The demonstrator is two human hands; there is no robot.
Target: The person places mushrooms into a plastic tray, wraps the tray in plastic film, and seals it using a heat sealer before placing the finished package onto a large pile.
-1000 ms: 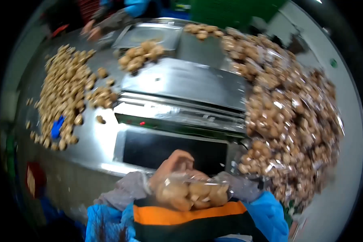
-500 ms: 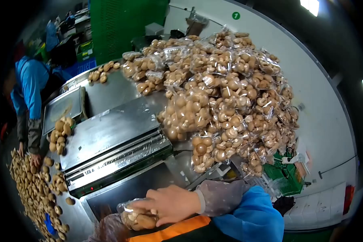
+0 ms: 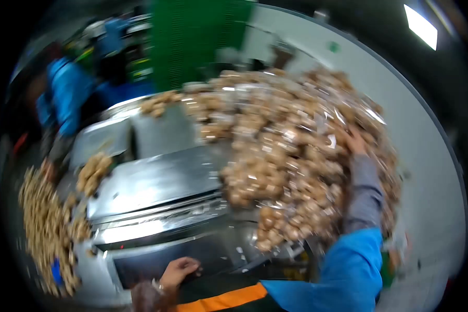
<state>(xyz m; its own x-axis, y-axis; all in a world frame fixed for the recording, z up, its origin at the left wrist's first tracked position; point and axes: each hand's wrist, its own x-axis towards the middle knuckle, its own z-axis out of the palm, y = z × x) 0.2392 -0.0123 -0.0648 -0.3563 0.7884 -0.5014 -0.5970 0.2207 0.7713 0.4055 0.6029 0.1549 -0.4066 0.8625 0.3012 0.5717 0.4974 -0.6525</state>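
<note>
My right hand (image 3: pixel 356 141) reaches out at arm's length to the upper right of a big heap of clear bags of brown mushrooms (image 3: pixel 281 140). It touches the bags there; its fingers are smeared by motion and partly lost among them, so its grip cannot be made out. Low in the view, my left hand (image 3: pixel 179 271) is by the front of a metal sealing machine (image 3: pixel 156 182). Its fingers are curled together, and nothing shows in them.
Loose mushrooms (image 3: pixel 44 229) cover the table's left side, with a blue item (image 3: pixel 56 271) among them. A co-worker in blue (image 3: pixel 70 99) stands there. A metal tray (image 3: pixel 101 140) holds a small mushroom pile (image 3: pixel 93 171) at its edge. A white wall (image 3: pixel 426 171) rises behind the heap.
My right hand has left the small mushroom bag's spot at my front and swung up and right to the heap. That bag no longer shows there. My left hand has come into view.
</note>
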